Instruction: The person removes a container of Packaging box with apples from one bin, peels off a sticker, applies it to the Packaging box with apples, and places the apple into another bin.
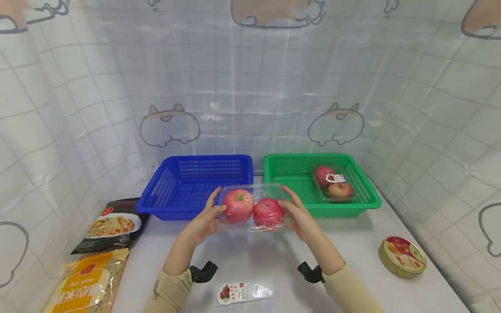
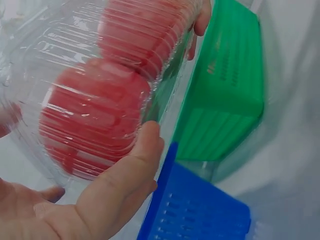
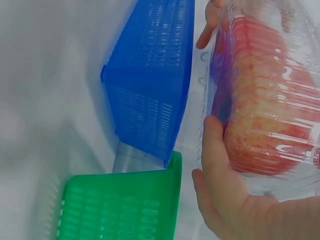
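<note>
A: Status on the hands?

B: You're holding a clear clamshell apple pack [image 1: 253, 208] between both hands, lifted off the white surface [image 1: 352, 243], just in front of the two baskets. Your left hand [image 1: 206, 220] is gripping its left end, thumb curled over the near edge and fingers going up behind. Your right hand [image 1: 300, 217] is gripping the right end the same way.

A: Contents?

B: Two red apples are sitting side by side inside. The left wrist view is showing your thumb [image 2: 134, 165] pressing on the ribbed plastic; the right wrist view is showing your thumb [image 3: 214, 150] on the other end.

A: Where is it relative to the baskets?

B: It's hovering at the gap between the blue basket [image 1: 195, 184] and the green basket [image 1: 318, 184], overlapping both front rims in the head view. Can't tell whether it's touching either rim.

A: Anything in the baskets?

B: A second clamshell pack [image 1: 334, 183] with two apples and a label is lying in the green basket, toward its right side.

A: Rest of the surface?

B: A loose label sticker [image 1: 243, 291] is lying near your wrists. A round tin [image 1: 402, 256] is sitting to your right. A dark noodle packet [image 1: 111, 225] and a yellow packet [image 1: 88, 282] are lying to your left.
</note>
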`<state>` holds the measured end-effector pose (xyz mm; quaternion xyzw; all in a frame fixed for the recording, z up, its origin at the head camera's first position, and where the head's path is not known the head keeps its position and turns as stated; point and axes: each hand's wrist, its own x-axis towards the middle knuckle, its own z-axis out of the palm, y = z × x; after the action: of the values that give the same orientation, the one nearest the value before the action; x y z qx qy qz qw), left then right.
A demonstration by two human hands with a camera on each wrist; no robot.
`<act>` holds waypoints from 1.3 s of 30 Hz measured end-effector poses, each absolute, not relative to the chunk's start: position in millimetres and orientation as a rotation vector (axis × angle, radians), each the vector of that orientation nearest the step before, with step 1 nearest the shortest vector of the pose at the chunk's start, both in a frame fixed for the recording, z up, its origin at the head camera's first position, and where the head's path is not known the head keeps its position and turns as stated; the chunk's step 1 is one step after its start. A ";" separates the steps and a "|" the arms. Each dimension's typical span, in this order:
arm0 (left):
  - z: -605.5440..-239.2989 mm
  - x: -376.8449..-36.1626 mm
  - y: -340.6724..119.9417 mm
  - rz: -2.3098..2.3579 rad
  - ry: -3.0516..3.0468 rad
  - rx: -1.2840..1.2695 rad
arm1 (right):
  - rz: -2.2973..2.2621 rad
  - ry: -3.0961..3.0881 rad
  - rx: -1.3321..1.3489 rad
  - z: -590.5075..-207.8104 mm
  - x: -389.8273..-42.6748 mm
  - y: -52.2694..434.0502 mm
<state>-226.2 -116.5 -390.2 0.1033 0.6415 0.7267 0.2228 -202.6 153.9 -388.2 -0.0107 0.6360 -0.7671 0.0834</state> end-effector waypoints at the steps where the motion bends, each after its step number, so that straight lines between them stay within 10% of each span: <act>1: -391.3 -224.2 -115.2 1.996 1.770 0.282 | -2.294 1.901 -0.017 -389.6 -198.5 154.9; 39: -441.4 -196.4 -113.2 1.812 1.775 0.239 | -2.266 2.002 0.134 -447.8 -152.7 145.1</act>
<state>-196.4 -113.2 -441.4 0.0897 0.6661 0.6801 0.2927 -152.7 145.1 -447.8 0.0444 0.6604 -0.7474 0.0576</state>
